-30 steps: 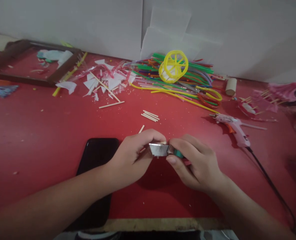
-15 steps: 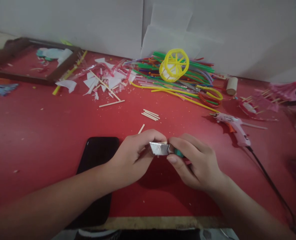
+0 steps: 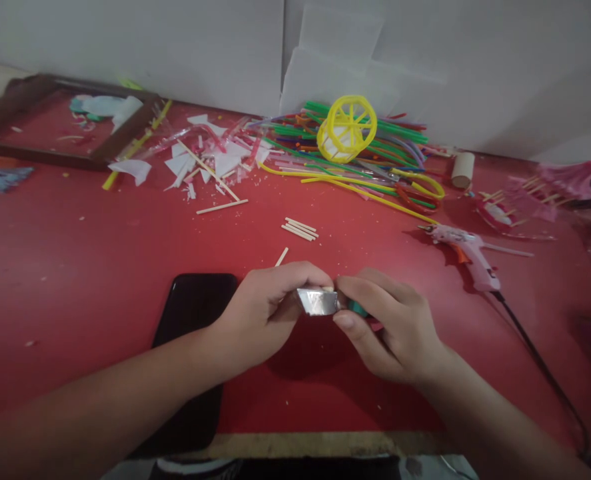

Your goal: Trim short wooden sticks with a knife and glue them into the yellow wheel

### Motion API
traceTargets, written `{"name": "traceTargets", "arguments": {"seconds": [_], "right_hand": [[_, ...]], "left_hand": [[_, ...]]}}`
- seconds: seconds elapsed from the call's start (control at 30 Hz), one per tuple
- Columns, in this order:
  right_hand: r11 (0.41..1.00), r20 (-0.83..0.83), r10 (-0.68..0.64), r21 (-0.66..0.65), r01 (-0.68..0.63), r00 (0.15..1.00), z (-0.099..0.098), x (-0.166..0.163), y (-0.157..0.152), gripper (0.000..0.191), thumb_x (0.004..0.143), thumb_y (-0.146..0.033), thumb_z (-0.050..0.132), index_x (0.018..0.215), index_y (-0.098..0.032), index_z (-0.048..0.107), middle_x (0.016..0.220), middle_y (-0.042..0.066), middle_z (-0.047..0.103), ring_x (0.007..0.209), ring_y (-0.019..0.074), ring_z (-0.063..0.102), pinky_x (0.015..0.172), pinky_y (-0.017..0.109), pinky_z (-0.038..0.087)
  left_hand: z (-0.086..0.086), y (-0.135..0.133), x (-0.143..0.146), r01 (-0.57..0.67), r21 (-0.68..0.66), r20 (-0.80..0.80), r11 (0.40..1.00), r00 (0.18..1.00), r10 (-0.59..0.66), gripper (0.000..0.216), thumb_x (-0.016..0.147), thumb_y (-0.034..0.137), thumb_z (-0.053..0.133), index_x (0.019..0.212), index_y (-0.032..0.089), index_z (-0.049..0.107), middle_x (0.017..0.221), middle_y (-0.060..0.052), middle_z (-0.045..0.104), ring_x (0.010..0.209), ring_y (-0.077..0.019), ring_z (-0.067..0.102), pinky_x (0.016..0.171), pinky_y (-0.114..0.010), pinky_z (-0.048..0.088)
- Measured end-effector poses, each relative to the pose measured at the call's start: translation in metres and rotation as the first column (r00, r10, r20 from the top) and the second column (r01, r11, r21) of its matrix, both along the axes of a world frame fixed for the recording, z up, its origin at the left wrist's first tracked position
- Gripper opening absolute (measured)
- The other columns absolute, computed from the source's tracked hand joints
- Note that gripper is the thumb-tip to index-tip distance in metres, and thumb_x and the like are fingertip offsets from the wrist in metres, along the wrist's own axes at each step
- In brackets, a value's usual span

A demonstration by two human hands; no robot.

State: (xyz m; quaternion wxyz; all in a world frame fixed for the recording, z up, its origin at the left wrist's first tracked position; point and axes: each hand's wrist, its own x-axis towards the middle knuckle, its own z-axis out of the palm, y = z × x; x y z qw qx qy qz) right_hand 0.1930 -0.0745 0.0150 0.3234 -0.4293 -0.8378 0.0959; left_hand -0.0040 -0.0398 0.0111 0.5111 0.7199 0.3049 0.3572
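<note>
My right hand (image 3: 395, 320) is closed around a utility knife (image 3: 320, 302), whose wide silver blade points left. Only a bit of its teal handle shows between the fingers. My left hand (image 3: 270, 307) is pinched close to the blade, on a small wooden stick (image 3: 328, 289) that is mostly hidden, with just a pale bit visible. Both hands are over the red table (image 3: 255, 407), fingertips almost meeting. Beyond them lie several short cut sticks (image 3: 299, 231) side by side, and one loose stick (image 3: 282, 257) is just past my left hand.
A black phone (image 3: 195, 300) lies under my left forearm. To the right is a pink glue gun (image 3: 468, 257) with its cord. Behind are pipe cleaners (image 3: 400, 137), a yellow wheel-ended frame (image 3: 350, 127), scissors (image 3: 420, 193), paper scraps (image 3: 225, 160) and a brown frame (image 3: 40, 157).
The knife blade has tilted slightly, showing more of its flat face, and has dropped a little. Both hands stay almost in the same place.
</note>
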Motion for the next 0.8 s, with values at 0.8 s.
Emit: {"name": "traceTargets", "arguments": {"seconds": [0.8], "right_hand": [[0.997,-0.044,-0.060,0.052,0.063,0.997,0.003,-0.006,-0.001,0.017,0.094,-0.033,0.050,0.094,-0.018,0.058,0.072,0.000,0.059,0.061,0.0098,0.052,0.056,0.022,0.042]], "left_hand": [[-0.007,0.009,-0.002,-0.169,0.264,0.030,0.950,0.985,0.167,0.017,0.087,0.006,0.059,0.091,0.020,0.069,0.082,0.000,0.061,0.073,-0.0100,0.061,0.068,-0.021,0.050]]}}
